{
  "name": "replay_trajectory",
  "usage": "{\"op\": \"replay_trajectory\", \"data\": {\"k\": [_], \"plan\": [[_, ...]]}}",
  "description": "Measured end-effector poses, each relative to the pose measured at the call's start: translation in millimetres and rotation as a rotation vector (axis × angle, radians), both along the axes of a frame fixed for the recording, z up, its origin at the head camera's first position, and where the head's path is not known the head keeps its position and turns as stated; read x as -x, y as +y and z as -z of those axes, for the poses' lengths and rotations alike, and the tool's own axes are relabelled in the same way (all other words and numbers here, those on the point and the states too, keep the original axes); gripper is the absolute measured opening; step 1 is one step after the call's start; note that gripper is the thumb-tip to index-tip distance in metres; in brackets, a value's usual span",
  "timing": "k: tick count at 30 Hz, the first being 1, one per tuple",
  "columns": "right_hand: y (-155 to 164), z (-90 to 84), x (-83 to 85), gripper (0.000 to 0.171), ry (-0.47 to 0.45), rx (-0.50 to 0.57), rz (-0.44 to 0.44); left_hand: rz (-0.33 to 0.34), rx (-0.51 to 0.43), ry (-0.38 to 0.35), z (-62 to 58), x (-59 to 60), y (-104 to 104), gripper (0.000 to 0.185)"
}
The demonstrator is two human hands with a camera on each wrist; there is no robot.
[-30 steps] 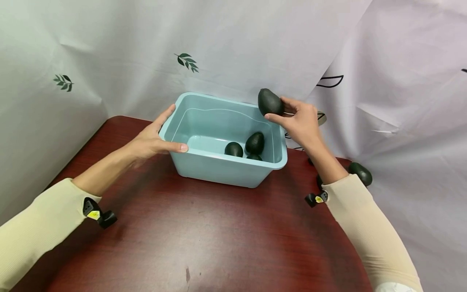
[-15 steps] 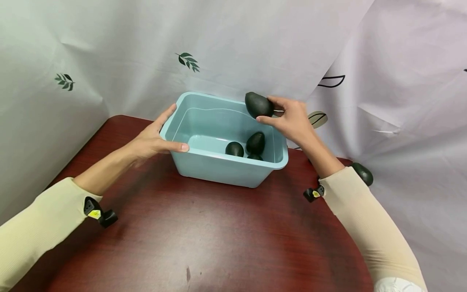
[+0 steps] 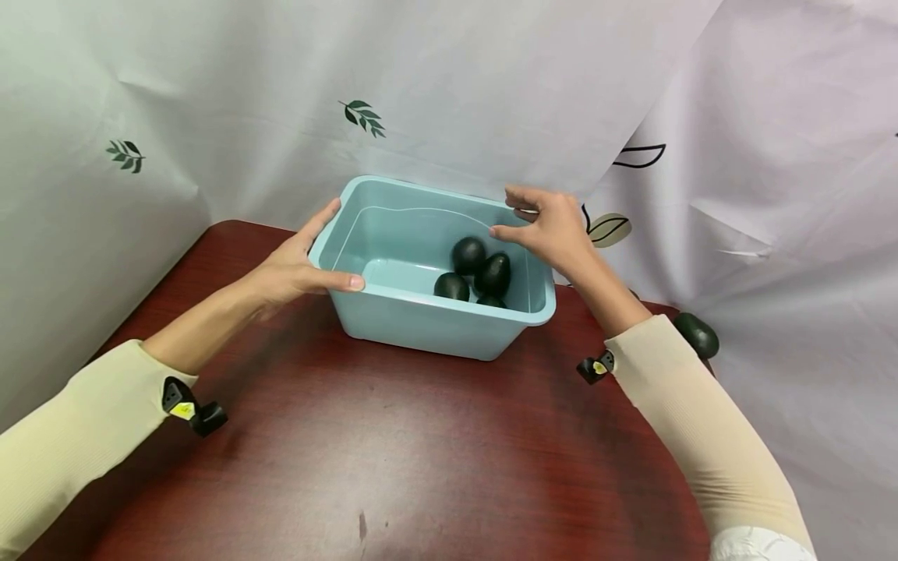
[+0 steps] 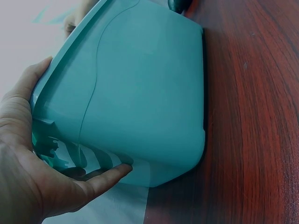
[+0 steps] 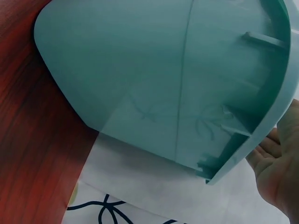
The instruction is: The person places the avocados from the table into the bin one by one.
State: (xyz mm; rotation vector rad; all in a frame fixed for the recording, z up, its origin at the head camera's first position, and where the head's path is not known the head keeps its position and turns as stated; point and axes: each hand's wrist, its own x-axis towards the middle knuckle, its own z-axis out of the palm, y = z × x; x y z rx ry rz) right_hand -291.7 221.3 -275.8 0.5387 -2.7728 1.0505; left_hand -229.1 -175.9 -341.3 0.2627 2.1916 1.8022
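Avocados (image 3: 474, 269) partly hidden by tub (image 3: 421, 327) wall, fourth barely visible

**Cream ribbed sleeves, black clips at the wrists**

Both arms wear long, close-fitting sleeves of cream ribbed knit (image 3: 77, 436). Below each cuff sits a small black plastic wrist-camera clip with a yellow label (image 3: 188, 408); the right one (image 3: 593, 366) matches. Both hands are bare.

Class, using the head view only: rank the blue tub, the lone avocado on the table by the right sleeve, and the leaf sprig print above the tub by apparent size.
1. blue tub
2. avocado on the table
3. leaf sprig print, similar in extent to the avocado, so that order is unsure.
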Motion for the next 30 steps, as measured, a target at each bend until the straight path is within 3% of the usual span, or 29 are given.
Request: {"op": "replay_trajectory", "data": {"k": [30], "plan": [[42, 12.5, -10.1, 0.069, -0.027, 0.096, 0.098, 0.004, 0.0, 0.019, 0.2, -0.5, 1, 0.126]]}}
